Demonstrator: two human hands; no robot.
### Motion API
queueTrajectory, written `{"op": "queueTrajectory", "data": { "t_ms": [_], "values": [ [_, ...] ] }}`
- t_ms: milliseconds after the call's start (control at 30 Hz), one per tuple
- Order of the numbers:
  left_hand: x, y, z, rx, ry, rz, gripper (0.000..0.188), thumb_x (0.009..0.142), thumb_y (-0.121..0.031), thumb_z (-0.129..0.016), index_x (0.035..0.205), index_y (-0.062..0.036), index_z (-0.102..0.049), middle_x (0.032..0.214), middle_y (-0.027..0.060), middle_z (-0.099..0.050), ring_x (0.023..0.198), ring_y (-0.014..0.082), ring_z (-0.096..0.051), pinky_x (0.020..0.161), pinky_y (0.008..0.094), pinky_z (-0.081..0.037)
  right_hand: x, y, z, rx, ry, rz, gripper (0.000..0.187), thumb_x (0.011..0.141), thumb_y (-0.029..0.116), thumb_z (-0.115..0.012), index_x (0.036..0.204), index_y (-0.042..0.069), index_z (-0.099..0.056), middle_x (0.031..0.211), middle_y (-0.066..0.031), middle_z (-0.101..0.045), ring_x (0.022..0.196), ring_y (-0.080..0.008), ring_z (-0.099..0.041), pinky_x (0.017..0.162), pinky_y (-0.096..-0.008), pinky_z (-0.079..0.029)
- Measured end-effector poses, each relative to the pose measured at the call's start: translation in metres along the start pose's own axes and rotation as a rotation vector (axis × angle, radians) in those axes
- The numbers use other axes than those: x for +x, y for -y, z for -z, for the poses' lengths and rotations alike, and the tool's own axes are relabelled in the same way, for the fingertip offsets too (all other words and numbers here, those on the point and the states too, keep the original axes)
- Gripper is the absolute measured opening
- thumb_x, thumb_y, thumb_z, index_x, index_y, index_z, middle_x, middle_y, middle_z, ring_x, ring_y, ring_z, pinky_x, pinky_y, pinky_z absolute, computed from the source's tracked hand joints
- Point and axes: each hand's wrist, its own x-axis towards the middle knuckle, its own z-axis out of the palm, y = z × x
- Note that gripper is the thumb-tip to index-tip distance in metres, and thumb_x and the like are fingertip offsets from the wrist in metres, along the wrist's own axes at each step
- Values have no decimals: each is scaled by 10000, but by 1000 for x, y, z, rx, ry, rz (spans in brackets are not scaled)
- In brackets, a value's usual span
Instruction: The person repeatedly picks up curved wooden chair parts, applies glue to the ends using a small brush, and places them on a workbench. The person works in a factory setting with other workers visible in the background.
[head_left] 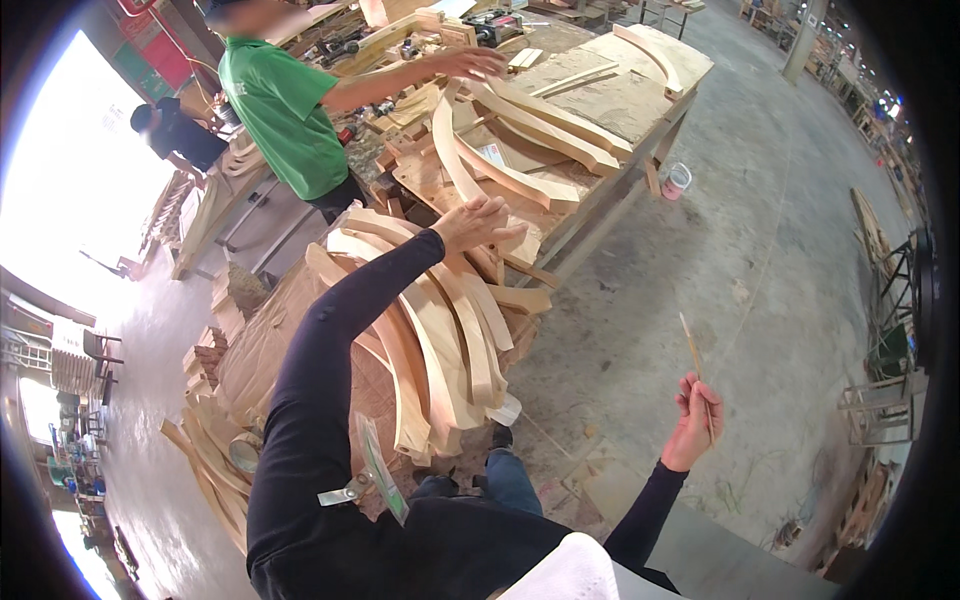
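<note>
My left hand (480,226) reaches forward over the work table, its fingers closed at the near end of a curved wooden piece (447,140). The piece slants up and away from the hand. Near its far end is the outstretched hand (470,63) of a co-worker in a green shirt; whether it touches the wood I cannot tell. Off to the right, above the floor, my right hand (692,425) grips a thin wooden stick (693,348) that points upward. Below my left arm lies a pile of curved wooden pieces (436,345), side by side.
More curved pieces (545,130) rest on the long table (640,85), which extends to the far right. A white bucket (677,180) stands on the floor beside it. Stacked wood (205,465) lies at the left. Another person (185,135) bends over farther back.
</note>
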Motion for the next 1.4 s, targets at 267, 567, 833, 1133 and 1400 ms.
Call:
{"op": "queueTrajectory", "data": {
  "t_ms": [267,567,833,1133,1400],
  "values": [
    [6,-18,-13,-22,-149,153,652,860,-153,-498,1416,-400,-263,1201,26,-489,1181,172,-429,925,345,-295,4,-1,-4,-35,54,6,61,921,65,-608,977,63,-632,1044,-139,-694,900,-196,-682,719,-262,-521],
    [14,-12,-10,-24,-94,298,738,785,-125,-551,1432,-328,-262,1126,54,-506,1131,218,-452,867,358,-337,-3,-5,27,-6,-5,-18,73,917,67,-616,989,65,-630,1049,-144,-692,912,-197,-684,716,-251,-530],
    [9,1,-18,-265,-21,238,669,834,-154,-555,1441,-270,-301,1131,40,-447,1092,207,-454,916,341,-386,-7,-3,21,-26,-3,-34,74,914,64,-624,987,69,-632,1042,-138,-695,912,-192,-685,713,-245,-531],
    [-15,-16,-15,52,-27,448,740,903,-207,-547,1524,-293,-154,1387,69,-344,1310,241,-263,1078,428,-217,-18,-1,6,-8,83,-36,79,914,66,-625,992,69,-635,1040,-129,-696,900,-185,-685,714,-247,-526],
    [-44,6,19,-279,150,455,590,836,-98,-568,1400,-155,-403,1221,53,-530,1137,213,-505,982,342,-391,-26,-1,-22,3,176,-24,75,922,76,-615,994,68,-631,1048,-120,-693,909,-190,-677,723,-254,-520]
  ]
}}
